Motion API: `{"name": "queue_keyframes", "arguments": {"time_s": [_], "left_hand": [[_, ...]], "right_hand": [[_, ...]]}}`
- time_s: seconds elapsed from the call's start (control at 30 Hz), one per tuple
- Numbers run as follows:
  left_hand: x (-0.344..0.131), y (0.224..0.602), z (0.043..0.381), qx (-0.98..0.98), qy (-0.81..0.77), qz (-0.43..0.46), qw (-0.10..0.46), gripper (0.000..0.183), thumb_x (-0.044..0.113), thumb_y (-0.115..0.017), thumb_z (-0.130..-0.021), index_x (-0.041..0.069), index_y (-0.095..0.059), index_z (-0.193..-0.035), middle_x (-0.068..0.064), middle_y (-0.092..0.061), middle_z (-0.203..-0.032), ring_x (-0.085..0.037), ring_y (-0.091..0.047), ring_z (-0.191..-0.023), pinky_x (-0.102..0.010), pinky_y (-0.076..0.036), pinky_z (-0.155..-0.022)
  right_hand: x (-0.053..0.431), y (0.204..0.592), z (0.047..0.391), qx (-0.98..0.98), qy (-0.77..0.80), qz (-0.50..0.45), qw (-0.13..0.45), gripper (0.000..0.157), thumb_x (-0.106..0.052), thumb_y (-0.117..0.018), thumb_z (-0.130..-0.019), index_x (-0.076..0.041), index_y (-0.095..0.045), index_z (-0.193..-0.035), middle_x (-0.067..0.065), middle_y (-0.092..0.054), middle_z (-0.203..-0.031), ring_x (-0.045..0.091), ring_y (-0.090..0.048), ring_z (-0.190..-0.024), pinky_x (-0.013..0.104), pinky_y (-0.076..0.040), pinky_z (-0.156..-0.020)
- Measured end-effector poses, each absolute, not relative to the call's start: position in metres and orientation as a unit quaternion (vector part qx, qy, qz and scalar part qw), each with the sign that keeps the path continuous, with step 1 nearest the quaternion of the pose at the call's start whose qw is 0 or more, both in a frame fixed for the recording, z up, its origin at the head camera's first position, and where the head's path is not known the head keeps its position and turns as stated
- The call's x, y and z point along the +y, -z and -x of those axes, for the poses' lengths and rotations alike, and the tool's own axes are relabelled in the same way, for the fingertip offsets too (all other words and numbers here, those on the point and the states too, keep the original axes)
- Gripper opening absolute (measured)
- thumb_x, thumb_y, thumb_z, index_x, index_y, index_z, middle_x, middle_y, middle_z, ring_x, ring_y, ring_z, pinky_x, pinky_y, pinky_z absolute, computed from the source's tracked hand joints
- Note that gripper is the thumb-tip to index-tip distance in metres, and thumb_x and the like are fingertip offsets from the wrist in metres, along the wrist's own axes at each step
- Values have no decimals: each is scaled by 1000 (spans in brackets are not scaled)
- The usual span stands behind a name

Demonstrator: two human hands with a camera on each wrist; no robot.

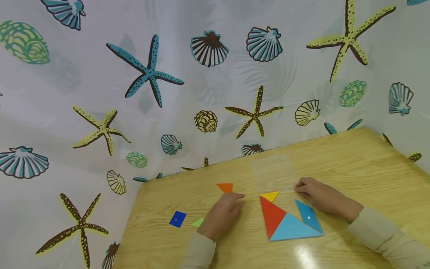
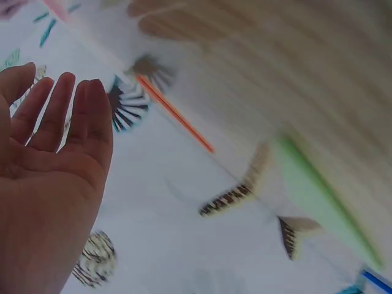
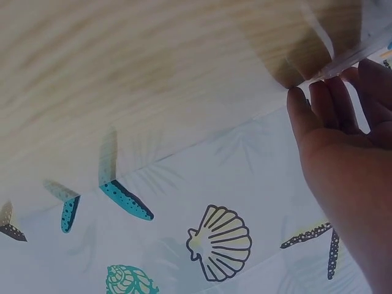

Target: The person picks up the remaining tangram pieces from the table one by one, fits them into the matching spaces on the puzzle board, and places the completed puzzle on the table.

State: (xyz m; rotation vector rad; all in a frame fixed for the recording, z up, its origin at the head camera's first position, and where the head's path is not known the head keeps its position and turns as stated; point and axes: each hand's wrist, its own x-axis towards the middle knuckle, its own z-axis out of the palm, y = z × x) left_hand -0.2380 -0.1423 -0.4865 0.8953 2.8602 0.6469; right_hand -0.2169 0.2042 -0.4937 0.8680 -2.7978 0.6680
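- Already, red triangle (image 1: 273, 216), yellow triangle (image 1: 270, 195), light-blue triangle (image 1: 295, 228) and parallelogram (image 1: 306, 212) are set in the case (image 1: 273, 170).
- Orange piece (image 1: 226, 186), green piece (image 1: 199, 222) and square (image 1: 177, 219) are left outside.
- Nothing is held by the relaxed left hand (image 1: 224, 211); case edge is pinched by the right hand (image 1: 312, 192).

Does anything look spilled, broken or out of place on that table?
Nothing looks spilled or broken. The orange triangle, blue square and green triangle lie scattered, apart from the four grouped shapes, so they look astray.
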Motion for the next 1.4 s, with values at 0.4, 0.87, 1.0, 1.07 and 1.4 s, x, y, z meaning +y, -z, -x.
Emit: {"name": "queue_keyframes", "arguments": {"time_s": [0.4, 0.87, 1.0, 1.07, 1.4], "left_hand": [[-243, 492, 241, 926, -310, -202, 71, 39, 29, -46, -99, 12, -50, -134, -3, -46, -133, -23, -48, -116, -39, -47, -88], [-322, 502, 229, 952, -277, -131, 21, 34, 21, -63, -90, 7, -60, -120, -12, -53, -123, -34, -48, -116, -51, -41, -93], [-324, 501, 225, 961, -243, -129, 14, 34, 22, -67, -87, 6, -62, -116, -12, -55, -120, -36, -49, -113, -54, -41, -91], [-325, 501, 224, 965, -230, -125, 12, 34, 22, -68, -86, 6, -63, -115, -12, -55, -119, -36, -49, -112, -54, -42, -89], [-322, 502, 215, 980, -187, -64, 8, 43, 24, -66, -87, 3, -57, -123, -19, -52, -122, -40, -46, -114, -55, -41, -90]], "right_hand": [[206, 495, 211, -924, -227, -301, 66, 24, 2, -60, -87, 3, -65, -111, 6, -56, -103, 22, -54, -96, 34, -50, -78], [209, 494, 210, -920, -221, -314, 80, 25, 2, -61, -87, 3, -65, -111, 7, -56, -104, 23, -54, -97, 34, -50, -79], [209, 494, 210, -920, -221, -314, 77, 25, 2, -60, -87, 3, -65, -112, 7, -56, -104, 23, -54, -97, 34, -50, -79], [209, 495, 210, -921, -220, -314, 76, 25, 2, -60, -87, 3, -65, -112, 7, -56, -104, 23, -54, -97, 34, -50, -79], [213, 498, 211, -922, -212, -312, 80, 25, 2, -61, -87, 2, -65, -111, 7, -56, -105, 24, -54, -99, 37, -50, -81]]}}
